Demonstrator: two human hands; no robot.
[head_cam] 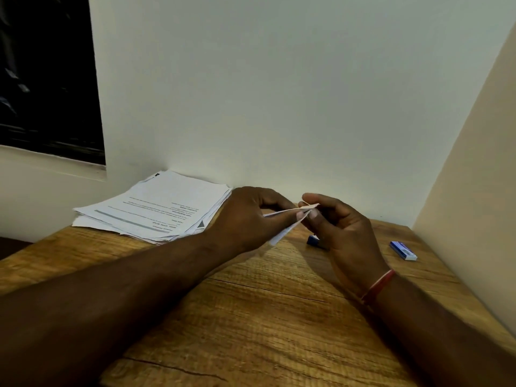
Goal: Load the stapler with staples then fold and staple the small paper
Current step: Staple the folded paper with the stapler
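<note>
While both hands hover just above the desk point(251, 317), they pinch the paper point(284, 222) between them. Left hand point(245, 216): thumb and fingers closed on the paper's left part. Right hand point(340, 233): thumb and forefinger closed on the paper's top corner, red band point(378, 286) on that wrist. Paper is folded over, layers meeting at the right-hand pinch, lower edge hanging toward the desk at 7 o'clock. Stapler point(313, 240): only a blue end visible, on the desk right behind the right hand, mostly hidden; can't tell if it's loaded. Staple box point(403, 250), blue and white, lies flat at 3 o'clock from the hands, well apart. Sheet stack point(156, 205) sits at 10 o'clock against the wall point(279, 93).
</note>
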